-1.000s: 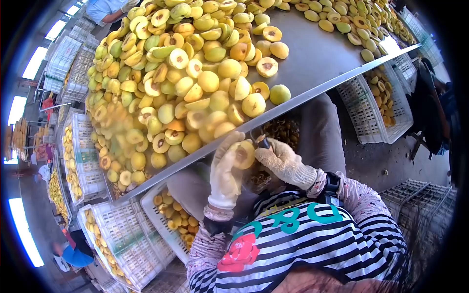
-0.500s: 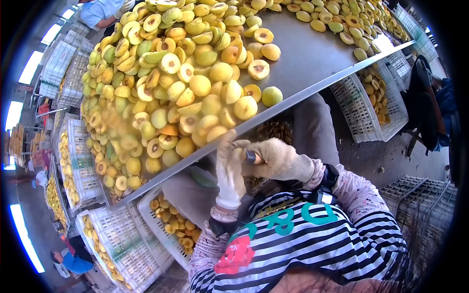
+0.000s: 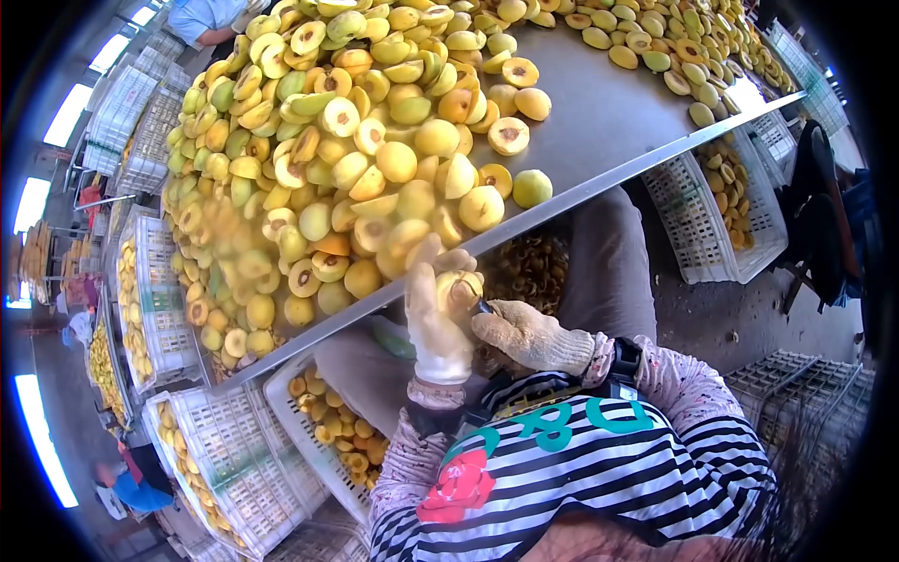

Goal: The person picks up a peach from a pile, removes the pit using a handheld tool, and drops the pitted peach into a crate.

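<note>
From my remote seat I see a long grey sheet-metal table point(image 3: 599, 103) with a raised edge, running slantwise across the hall. White plastic lattice crates point(image 3: 721, 225) stand beneath it on a dark, dull concrete floor point(image 3: 730, 314). A stack of pale empty crates point(image 3: 131, 122) rises far left, and grey mesh crates point(image 3: 796, 389) sit lower right. Bright oblong windows point(image 3: 33, 201) glare along the left edge.

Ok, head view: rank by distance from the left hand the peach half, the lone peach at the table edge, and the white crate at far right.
1. Peach half, held in the left hand.
2. Lone peach, above it at the table edge.
3. Crate, far right under the table.
</note>
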{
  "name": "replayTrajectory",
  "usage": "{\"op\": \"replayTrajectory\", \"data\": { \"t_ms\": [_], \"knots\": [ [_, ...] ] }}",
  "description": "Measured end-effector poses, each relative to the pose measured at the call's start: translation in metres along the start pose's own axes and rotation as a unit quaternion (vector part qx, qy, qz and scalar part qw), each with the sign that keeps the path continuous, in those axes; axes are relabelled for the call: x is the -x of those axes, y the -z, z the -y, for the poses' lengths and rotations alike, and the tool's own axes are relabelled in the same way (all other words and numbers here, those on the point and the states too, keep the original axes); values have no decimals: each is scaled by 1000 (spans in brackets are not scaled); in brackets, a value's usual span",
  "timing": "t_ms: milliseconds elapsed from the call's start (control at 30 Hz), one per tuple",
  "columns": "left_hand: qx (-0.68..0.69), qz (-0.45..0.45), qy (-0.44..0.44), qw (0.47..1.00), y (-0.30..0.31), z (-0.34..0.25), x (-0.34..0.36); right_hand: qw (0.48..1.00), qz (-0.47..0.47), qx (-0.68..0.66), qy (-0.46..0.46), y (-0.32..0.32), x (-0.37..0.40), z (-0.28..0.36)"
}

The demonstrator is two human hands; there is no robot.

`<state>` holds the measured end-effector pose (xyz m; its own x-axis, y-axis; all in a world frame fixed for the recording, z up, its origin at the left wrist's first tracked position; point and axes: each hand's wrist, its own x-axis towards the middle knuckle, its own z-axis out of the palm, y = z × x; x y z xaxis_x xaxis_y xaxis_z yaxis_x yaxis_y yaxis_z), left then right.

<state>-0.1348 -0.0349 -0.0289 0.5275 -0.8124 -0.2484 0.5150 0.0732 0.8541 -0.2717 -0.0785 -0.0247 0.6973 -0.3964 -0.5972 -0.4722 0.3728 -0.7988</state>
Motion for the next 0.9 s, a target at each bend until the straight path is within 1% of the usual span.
{"op": "replayTrajectory", "data": {
  "t_ms": [33,100,133,200,233,267,300,333,367,400,467,567,667,700,767,800,900],
  "knots": [
    [33,-9,24,999,-1,0,-2,1000,11,-8,-9,1,0,3],
    [51,-21,43,998,-9,-9,-2,999,34,-23,-29,4,3,10],
    [62,-27,51,996,-12,-12,-2,999,33,-2,13,5,0,7],
    [48,58,55,996,2,-11,-11,994,32,40,96,9,-10,-8],
    [42,100,57,993,7,-12,-15,992,27,40,120,10,-13,-14],
    [13,79,77,994,3,-18,-16,989,21,41,144,11,-16,-19],
    [0,89,79,993,4,-19,-19,985,16,40,167,10,-19,-26],
    [-12,98,82,992,5,-19,-21,978,8,3,206,5,-26,-36],
    [-24,108,83,990,5,-19,-23,985,60,-56,154,6,-23,-33],
    [-45,116,60,990,4,-20,-22,982,110,-115,101,9,-16,-25],
    [-88,133,12,987,1,-21,-21,950,208,-231,-6,13,-7,-13],
    [77,197,12,977,4,-15,-19,981,134,-125,54,10,-13,-23],
    [141,157,23,977,0,-8,-9,991,98,-30,81,9,-10,-27],
    [120,179,54,975,13,-1,-17,992,83,0,92,8,-10,-29],
    [59,156,128,978,20,-3,-21,990,48,55,123,7,-14,-33],
    [31,166,122,978,19,-7,-21,989,49,61,122,8,-15,-32],
    [-46,205,110,971,16,-20,-26,993,80,52,76,9,-17,-28]
  ]
}}
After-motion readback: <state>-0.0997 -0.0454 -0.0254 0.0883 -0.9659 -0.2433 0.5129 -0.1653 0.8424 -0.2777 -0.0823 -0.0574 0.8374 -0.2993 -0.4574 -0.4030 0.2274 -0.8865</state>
